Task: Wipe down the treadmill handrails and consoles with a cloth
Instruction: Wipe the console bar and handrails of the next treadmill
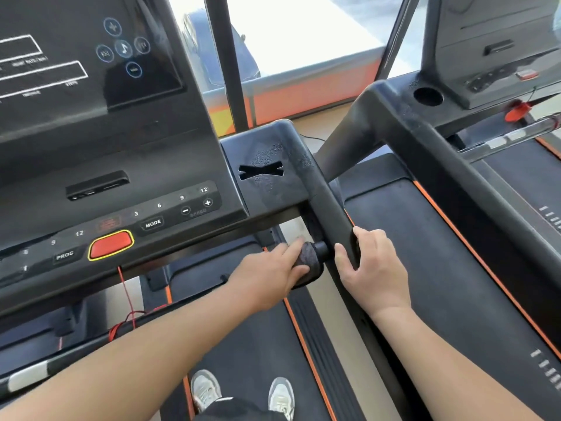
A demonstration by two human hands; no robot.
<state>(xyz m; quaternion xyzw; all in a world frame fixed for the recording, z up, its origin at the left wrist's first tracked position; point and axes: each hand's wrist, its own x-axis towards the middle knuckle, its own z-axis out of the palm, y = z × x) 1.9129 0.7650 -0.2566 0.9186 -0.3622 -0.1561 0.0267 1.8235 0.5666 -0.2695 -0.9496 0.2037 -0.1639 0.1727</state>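
Note:
I stand on a black treadmill. Its console [100, 123] fills the upper left, with a dark screen and a button strip. The right handrail [326, 199] runs down from the console's corner. My left hand [270, 278] grips a dark grey cloth [309, 262] wrapped round a short crossbar that meets the handrail's inner side. My right hand [375, 271] grips the handrail just right of that joint, with the thumb on the inner face and the fingers over the outer face.
A red stop button [110, 244] and a red safety cord [129, 302] sit at the console's front. A second treadmill stands at the right, with its handrail [455, 168] and console [498, 50]. A window and a dark post [226, 62] are ahead. My shoes [206, 390] rest on the belt.

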